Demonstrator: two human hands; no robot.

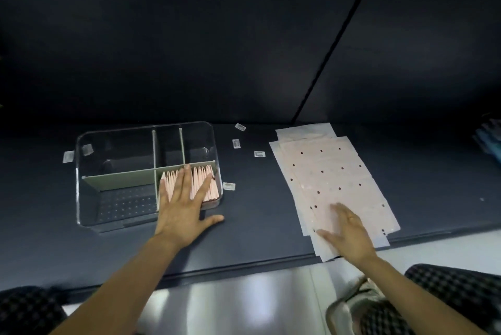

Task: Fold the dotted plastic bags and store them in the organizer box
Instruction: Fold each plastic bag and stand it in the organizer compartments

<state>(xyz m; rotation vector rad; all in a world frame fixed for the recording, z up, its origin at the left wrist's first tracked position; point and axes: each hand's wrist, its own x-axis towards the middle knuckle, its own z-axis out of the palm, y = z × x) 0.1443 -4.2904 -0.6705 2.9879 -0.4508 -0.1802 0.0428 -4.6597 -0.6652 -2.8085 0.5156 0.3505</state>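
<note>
Plainly a good share of the work is behind this person. The clear organizer box (146,172) sits on the dark desk (257,212) toward the left, split by pale green dividers (122,176) into several compartments, and its near right compartment holds a tight row of folded bags (202,182) standing on edge, pink and packed side by side. The left hand (181,204) lies flat across that row, fingers (187,180) spread wide and straight, thumb out on the desk beside the box wall; it presses rather than grips, and I judge it is tamping the row down to settle it.

Off to the right, well apart from the box, a stack of flat dotted plastic bags (330,177) lies on the desk, its near corner hanging just past the desk edge. The right hand (349,231) rests on the near end of the top sheet, fingers extended and holding nothing, likely about to draw the next bag off.

So several bags remain to fold, though how many the stack holds I cannot tell. The other compartments look unfilled. A few small white labels (259,154) lie scattered on the desk between box and stack.
</note>
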